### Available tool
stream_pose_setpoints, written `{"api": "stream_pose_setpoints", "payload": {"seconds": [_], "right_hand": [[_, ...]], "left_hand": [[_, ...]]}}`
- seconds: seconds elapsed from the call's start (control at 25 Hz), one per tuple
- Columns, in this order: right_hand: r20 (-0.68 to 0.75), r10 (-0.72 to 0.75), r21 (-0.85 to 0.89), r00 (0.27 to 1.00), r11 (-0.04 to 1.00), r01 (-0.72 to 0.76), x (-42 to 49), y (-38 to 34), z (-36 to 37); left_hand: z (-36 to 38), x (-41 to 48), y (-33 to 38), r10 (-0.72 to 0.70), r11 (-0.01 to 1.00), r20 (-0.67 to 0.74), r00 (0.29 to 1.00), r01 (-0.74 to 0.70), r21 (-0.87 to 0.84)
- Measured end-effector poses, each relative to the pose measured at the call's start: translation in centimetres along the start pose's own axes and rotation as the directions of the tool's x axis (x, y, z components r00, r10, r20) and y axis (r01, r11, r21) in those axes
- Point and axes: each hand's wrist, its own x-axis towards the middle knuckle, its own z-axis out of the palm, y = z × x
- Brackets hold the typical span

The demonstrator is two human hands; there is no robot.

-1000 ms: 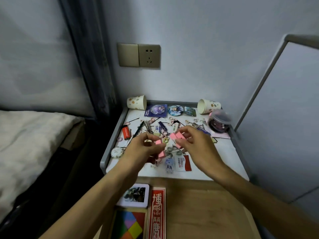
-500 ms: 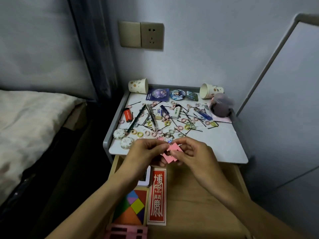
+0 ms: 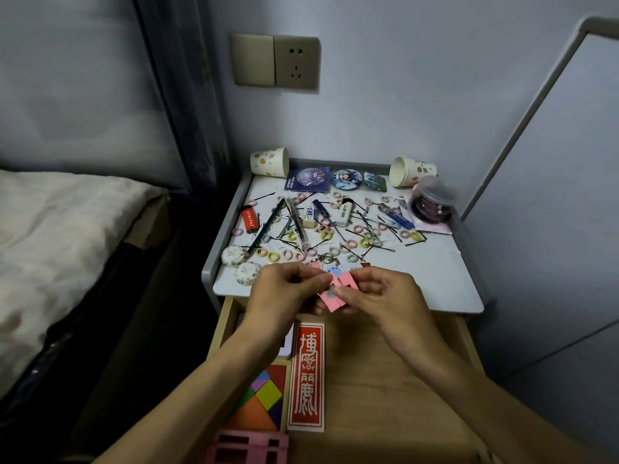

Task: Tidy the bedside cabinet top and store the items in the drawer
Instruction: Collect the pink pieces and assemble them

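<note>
- left hand (image 3: 284,293) and right hand (image 3: 378,294) meet over the front edge of the cabinet worktop (image 3: 432,279); both grips pinched shut on the pink clips (image 3: 336,291), held together in the air above the open drawer (image 3: 385,380).
- worktop back and middle crowded: hair rings, bobby pins, pencil (image 3: 266,229), red lighter (image 3: 249,220), two tipped paper cups (image 3: 269,161) at the rear rim, lidded jar (image 3: 433,202) at right rear.
- front right corner of worktop bare, raised rim on left, back, right.
- drawer: red seal card (image 3: 307,376), tangram puzzle (image 3: 263,401) and pink tray (image 3: 248,447) on left; right half open wood.
- bed (image 3: 60,229) to the left, apart from the cabinet.
</note>
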Motion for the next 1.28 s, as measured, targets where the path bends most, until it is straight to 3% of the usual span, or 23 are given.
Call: {"api": "stream_pose_setpoints", "payload": {"seconds": [0.2, 0.44, 0.8, 0.92, 1.28], "right_hand": [[-0.054, 0.019, 0.036, 0.998, 0.999, -0.017, -0.6, 0.4, 0.1], [-0.069, 0.033, 0.043, 0.997, 0.999, -0.030, -0.2, 0.2, 0.0], [0.044, 0.041, -0.083, 0.998, 0.996, -0.038, -0.1, -0.4, -0.6], [0.081, 0.063, -0.120, 0.995, 0.991, -0.053, -0.2, -0.6, -0.8], [0.080, 0.066, -0.187, 0.995, 0.981, -0.050, -0.3, -0.8, -0.9]], "left_hand": [[0.2, -0.2, -0.1, 0.003, 0.994, -0.064, 0.998, -0.011, -0.112], [-0.1, -0.1, 0.0, -0.058, 0.990, -0.021, 0.998, 0.055, -0.127], [-1.5, 0.5, 1.0, -0.003, 0.976, 0.144, 0.990, -0.029, 0.217], [-1.8, 0.5, 1.0, -0.008, 0.967, 0.194, 0.981, -0.042, 0.251], [-1.9, 1.0, 0.1, 0.000, 0.961, 0.166, 0.986, -0.046, 0.272]]}}
